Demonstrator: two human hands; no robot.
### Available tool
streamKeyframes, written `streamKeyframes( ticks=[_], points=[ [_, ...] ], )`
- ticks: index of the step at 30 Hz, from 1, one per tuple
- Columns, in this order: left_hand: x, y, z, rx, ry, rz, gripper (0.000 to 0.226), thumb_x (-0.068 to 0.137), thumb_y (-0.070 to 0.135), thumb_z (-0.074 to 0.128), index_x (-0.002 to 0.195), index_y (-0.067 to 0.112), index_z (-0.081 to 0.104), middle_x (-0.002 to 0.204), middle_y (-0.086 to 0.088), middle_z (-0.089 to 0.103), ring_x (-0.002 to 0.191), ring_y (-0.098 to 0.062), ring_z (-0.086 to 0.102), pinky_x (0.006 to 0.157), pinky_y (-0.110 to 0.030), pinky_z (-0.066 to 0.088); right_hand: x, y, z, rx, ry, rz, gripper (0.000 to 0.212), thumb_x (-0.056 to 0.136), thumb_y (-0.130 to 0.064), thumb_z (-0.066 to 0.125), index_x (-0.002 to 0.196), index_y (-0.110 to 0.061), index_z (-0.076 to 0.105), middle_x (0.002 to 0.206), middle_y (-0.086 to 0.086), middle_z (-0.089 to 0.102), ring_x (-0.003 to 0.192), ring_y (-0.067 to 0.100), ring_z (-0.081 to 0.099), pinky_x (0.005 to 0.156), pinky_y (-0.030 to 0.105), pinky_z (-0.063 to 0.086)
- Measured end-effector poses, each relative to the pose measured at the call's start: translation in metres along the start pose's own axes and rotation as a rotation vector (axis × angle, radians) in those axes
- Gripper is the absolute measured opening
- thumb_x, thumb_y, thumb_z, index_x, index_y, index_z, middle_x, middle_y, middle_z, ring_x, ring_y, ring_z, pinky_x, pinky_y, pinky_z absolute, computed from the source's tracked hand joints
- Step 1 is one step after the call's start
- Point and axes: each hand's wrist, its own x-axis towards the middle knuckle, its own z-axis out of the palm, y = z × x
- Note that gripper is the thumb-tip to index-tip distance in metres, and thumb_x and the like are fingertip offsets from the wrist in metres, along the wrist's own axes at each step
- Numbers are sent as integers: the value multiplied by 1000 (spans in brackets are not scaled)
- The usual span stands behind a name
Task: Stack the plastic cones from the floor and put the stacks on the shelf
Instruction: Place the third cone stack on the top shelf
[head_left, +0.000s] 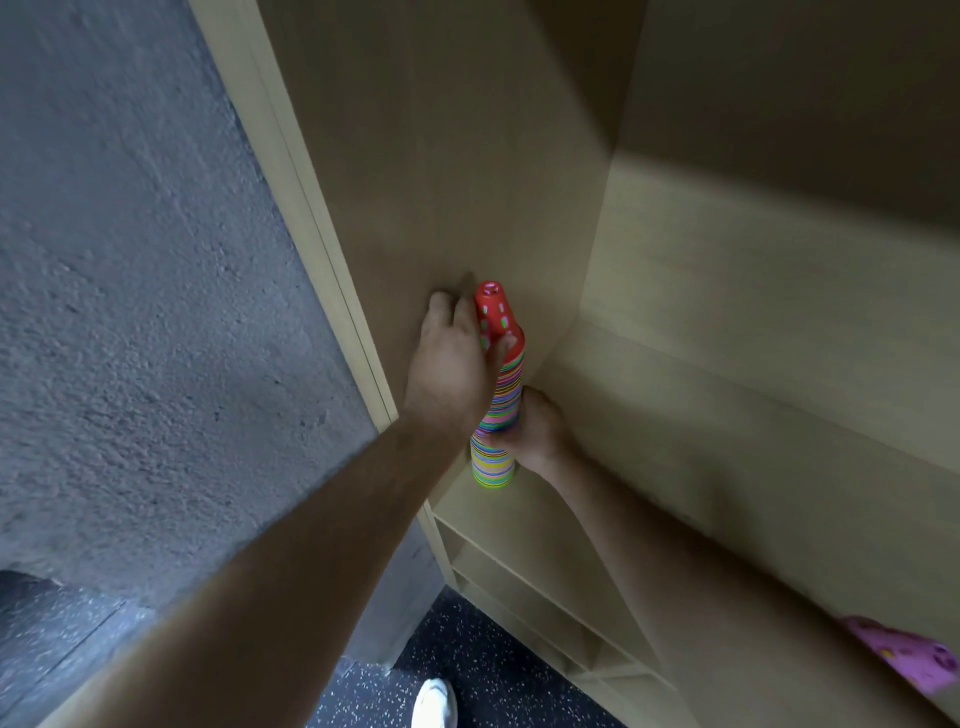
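Note:
A tall stack of many-coloured plastic cones (500, 410), topped by a red cone with pale spots, stands upright on the wooden shelf (649, 452) in its left back corner. My left hand (451, 364) grips the stack near its top, thumb across the red cone and fingers between the stack and the shelf's side wall. My right hand (535, 428) holds the lower part of the stack from the right, fingers wrapped behind it. The stack's base rests on the shelf board.
A pink cone (906, 654) lies on the shelf at the lower right. The shelf's left side panel (415, 182) stands close to the stack. A rough grey wall (130, 260) is left of the unit. Lower shelves, dark speckled floor and a white shoe (435, 704) are below.

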Motion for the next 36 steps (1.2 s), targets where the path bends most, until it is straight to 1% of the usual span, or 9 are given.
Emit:
streamKeyframes(
  ticks=[7,11,14,17,20,22,26,31,36],
  points=[
    [-8,-2,-2,-71,-6,-26,60,96,30,73,144,1,51,131,-17,51,120,-31,56,102,-28,40,-34,-24,-21,65,96,-68,50,64,-31,85,107,-16,63,106,5,71,98,24,68,83,41,55],
    [-20,-4,-9,-47,68,31,36,95,25,71,120,2,59,118,-18,54,112,-36,55,99,-40,44,-60,-32,-34,-19,254,-52,53,78,-37,76,121,-10,61,118,12,66,110,30,62,91,39,51],
    [-43,1,-8,4,133,153,26,94,28,60,103,3,60,104,-18,56,98,-39,56,89,-47,46,-100,-38,-52,-48,399,-158,22,84,-32,67,97,-14,66,93,5,67,90,28,64,77,34,50],
    [-74,19,9,-50,-2,301,24,93,29,58,100,7,63,100,-13,61,93,-36,60,81,-45,49,-149,-29,-73,-40,410,-189,12,85,-30,63,81,-19,57,72,-5,58,72,18,56,63,30,41],
    [-102,46,40,-117,-193,409,22,92,29,57,99,9,65,96,-9,61,86,-34,62,78,-44,53,-198,-2,-92,-33,427,-127,24,89,-28,61,71,-20,47,62,-7,47,59,5,42,55,24,28],
    [-119,66,60,-150,-279,441,22,92,31,57,99,12,65,97,-5,61,87,-30,64,79,-39,53,-227,16,-102,-63,460,-111,28,90,-32,58,69,-23,41,61,-6,43,58,6,38,55,23,24],
    [-153,107,110,-239,-465,555,27,90,30,66,107,10,67,105,-6,65,96,-20,63,89,-28,47,-292,79,-120,-43,564,10,26,87,-39,63,72,-25,47,64,-9,49,61,7,46,58,26,36],
    [-192,150,160,-296,-759,479,70,82,54,67,131,4,61,127,-10,62,116,-16,63,99,-23,45,-357,156,-131,-70,660,241,39,81,-54,66,69,-20,53,64,-10,56,60,7,55,59,31,47],
    [-219,175,198,-291,-915,417,85,81,34,90,150,11,46,150,-1,48,133,-9,48,99,-9,29,-372,215,-137,-42,613,553,48,73,-52,80,96,-18,56,97,-3,61,85,22,64,76,38,52]
  ],
)
